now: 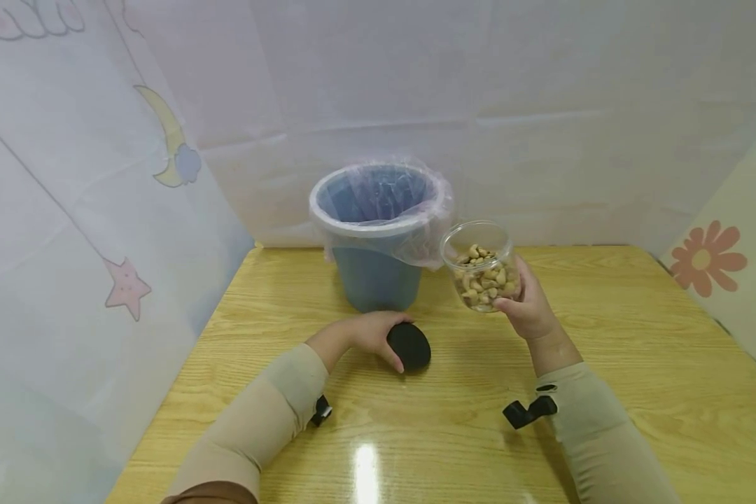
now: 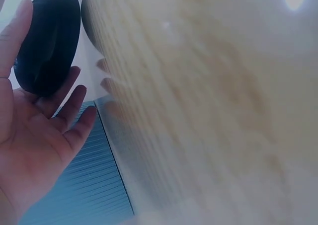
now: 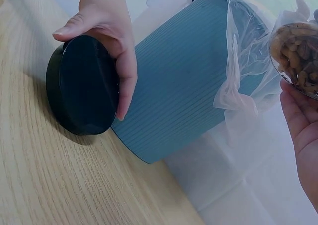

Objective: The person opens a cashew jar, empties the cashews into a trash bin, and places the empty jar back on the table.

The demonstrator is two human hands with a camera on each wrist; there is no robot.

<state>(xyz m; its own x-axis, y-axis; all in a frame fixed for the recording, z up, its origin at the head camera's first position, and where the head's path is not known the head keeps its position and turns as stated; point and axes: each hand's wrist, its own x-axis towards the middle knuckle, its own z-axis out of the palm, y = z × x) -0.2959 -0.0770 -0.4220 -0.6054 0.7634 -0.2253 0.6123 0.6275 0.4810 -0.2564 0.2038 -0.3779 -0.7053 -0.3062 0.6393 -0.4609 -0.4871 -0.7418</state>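
My left hand (image 1: 378, 334) grips a round black lid (image 1: 411, 348) by its edge, between thumb and fingers. The lid is tilted just above the table, in front of the bin, as the right wrist view also shows. Raised to the right of the bin, my right hand (image 1: 529, 308) holds a clear plastic jar (image 1: 477, 238) from its right side. The jar has no cover and leans a little toward the bin. Nuts (image 1: 484, 280), cashews among them, fill its lower part. At the right edge of the right wrist view the jar is partly cut off.
A blue ribbed bin (image 1: 378, 276) stands at the back of the wooden table (image 1: 390, 448). A thin clear bag (image 1: 437, 210) lines it and hangs over its rim. Behind the table hangs a pale printed cloth (image 1: 510, 105). Black straps (image 1: 529, 411) stick out at the wrists.
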